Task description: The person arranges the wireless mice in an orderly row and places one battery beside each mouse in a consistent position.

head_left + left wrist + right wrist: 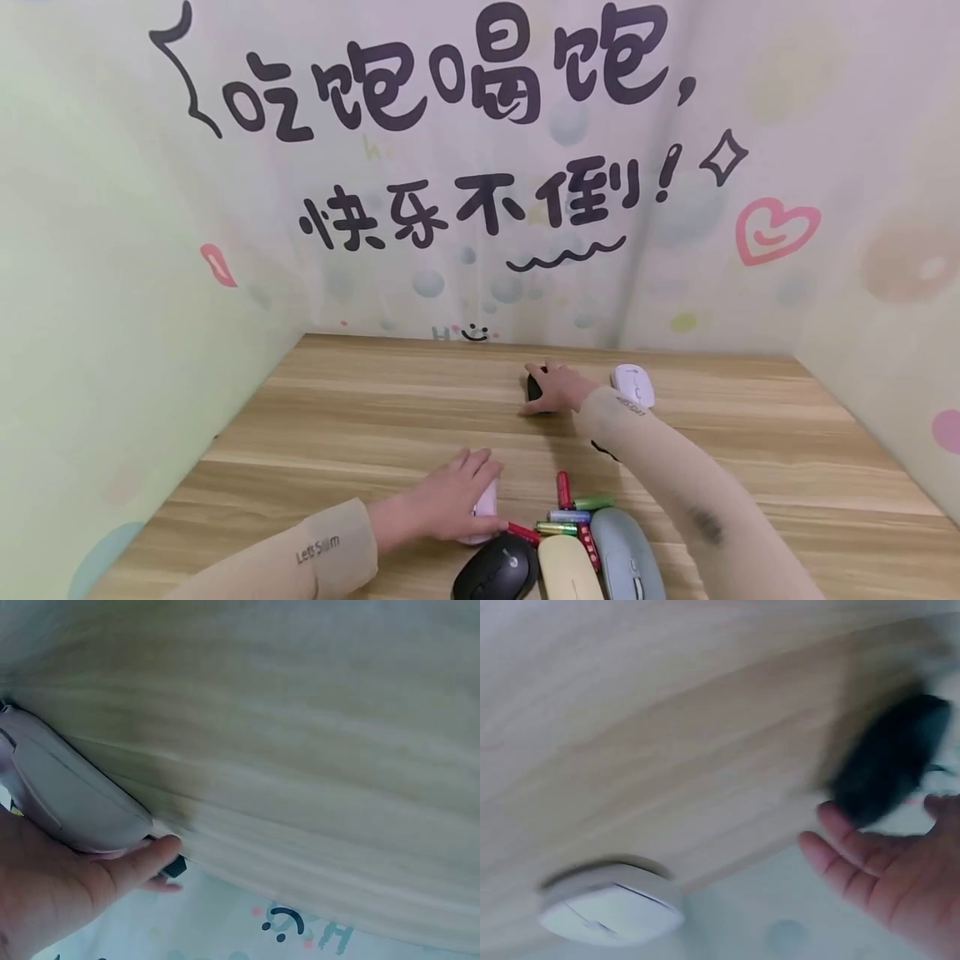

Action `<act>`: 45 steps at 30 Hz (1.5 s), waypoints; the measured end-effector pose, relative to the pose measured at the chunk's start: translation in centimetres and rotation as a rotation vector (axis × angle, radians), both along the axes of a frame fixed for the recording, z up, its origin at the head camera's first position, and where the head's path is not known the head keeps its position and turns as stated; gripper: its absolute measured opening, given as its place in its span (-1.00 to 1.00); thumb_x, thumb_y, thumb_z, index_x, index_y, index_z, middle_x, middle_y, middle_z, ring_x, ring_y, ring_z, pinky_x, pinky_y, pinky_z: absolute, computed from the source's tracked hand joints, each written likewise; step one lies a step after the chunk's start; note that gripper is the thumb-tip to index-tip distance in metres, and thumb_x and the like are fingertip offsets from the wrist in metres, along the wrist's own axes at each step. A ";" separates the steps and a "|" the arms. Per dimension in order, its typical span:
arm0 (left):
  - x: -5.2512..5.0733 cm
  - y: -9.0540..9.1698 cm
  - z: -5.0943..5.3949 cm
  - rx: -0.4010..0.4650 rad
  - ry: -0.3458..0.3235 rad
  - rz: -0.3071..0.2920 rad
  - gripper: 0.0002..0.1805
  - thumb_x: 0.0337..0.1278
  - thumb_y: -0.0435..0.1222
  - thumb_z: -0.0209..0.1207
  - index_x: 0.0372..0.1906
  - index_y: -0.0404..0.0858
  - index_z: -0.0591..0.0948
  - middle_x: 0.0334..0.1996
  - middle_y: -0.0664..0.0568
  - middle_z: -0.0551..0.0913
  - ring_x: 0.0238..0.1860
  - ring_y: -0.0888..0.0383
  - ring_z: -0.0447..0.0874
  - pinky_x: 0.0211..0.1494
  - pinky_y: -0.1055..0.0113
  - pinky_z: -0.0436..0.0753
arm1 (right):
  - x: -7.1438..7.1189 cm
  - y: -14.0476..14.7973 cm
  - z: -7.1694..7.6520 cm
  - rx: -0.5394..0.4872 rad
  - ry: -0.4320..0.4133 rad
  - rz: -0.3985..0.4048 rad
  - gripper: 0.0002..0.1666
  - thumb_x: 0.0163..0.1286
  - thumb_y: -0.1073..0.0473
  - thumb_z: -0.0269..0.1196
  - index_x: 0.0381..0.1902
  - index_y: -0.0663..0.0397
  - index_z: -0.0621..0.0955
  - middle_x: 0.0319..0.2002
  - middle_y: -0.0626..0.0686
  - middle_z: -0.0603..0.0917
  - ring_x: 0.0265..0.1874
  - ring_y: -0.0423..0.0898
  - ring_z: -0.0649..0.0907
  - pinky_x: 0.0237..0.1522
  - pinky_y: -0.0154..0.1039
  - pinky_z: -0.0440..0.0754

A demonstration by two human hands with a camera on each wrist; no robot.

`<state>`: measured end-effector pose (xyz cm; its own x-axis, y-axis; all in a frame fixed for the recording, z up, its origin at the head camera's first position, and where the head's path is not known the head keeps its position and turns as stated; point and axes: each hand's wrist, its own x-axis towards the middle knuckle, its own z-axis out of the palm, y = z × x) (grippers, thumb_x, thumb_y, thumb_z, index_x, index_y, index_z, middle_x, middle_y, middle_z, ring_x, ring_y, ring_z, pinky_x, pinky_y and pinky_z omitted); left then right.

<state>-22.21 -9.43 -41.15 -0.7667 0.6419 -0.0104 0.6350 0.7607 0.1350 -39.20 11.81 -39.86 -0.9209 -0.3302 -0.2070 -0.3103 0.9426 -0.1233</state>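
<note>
Right hand (558,390) out at the far side of the table (375,392), on the far black mouse (534,390). My reading: the move turns on that mouse lying left of the palm, within the digits, thumb on its near side, fingers beyond. Hand spread no wider than the mouse, holding it; how firmly, cannot tell. Long axis seems to run away from the person, aslant to the right forearm; part is covered. Left hand (450,502) well apart, closer to the person, gripping a pale mouse (486,502), fingers over its far end, thumb across the near. White mouse (636,383) just beyond the right cuff. Near black mouse (497,571), cream mouse (570,567) and grey-blue mouse (628,554) cluster with loose batteries (568,517) between the forearms.
</note>
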 end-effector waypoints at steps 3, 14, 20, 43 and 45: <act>0.3 0.2 0.3 0.008 0.017 0.067 -0.18 0.01 0.23 0.05 0.27 -0.21 0.29 0.21 -0.24 0.31 0.13 -0.21 0.38 -0.04 0.00 0.52 | 2.0 0.3 1.4 0.001 0.034 0.039 -0.08 0.23 -0.28 0.11 0.42 -0.04 0.08 0.33 0.35 0.12 0.17 0.23 0.39 0.12 0.08 0.35; 1.9 1.5 0.6 0.031 0.069 0.248 -0.27 -0.20 0.12 0.19 0.14 -0.18 0.45 -0.14 -0.18 0.41 -0.47 0.03 0.46 -0.51 0.22 0.45 | 13.1 7.4 2.6 -0.132 0.093 0.644 -0.15 0.24 -0.31 0.05 0.38 -0.04 0.19 0.36 0.24 0.15 0.26 0.23 0.27 0.14 0.15 0.31; 2.0 2.0 0.9 0.039 0.028 0.296 -0.29 -0.22 0.07 0.21 0.12 -0.20 0.44 -0.16 -0.15 0.39 -0.53 0.03 0.45 -0.50 0.20 0.46 | 16.3 12.4 0.5 -0.104 0.198 0.859 -0.26 0.25 -0.29 0.05 0.34 -0.23 0.25 0.33 0.16 0.24 0.25 0.12 0.33 0.07 0.07 0.40; -1.9 1.3 0.8 0.143 -0.111 0.378 -0.29 -0.36 -0.10 0.27 0.10 -0.24 0.45 -0.26 -0.12 0.46 -0.34 0.03 0.42 -0.40 0.14 0.44 | 18.3 14.9 -1.9 -0.234 0.141 0.708 -0.25 0.25 -0.19 0.13 0.37 -0.24 0.20 0.25 0.01 0.38 0.16 0.03 0.43 -0.02 -0.05 0.49; -2.9 1.2 0.9 0.138 -0.117 0.404 -0.30 -0.33 -0.10 0.27 0.11 -0.22 0.45 -0.25 -0.11 0.49 -0.32 0.03 0.44 -0.39 0.14 0.46 | 18.3 14.9 -1.9 -0.241 0.128 0.698 -0.25 0.25 -0.19 0.13 0.37 -0.26 0.20 0.26 -0.01 0.38 0.16 0.01 0.43 -0.03 -0.06 0.49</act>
<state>-25.06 -8.22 -40.27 -0.9552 0.2922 -0.0473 0.2647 0.9147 0.3055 -20.88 26.76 -41.80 -0.4924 -0.8695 0.0396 -0.8523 0.4725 -0.2244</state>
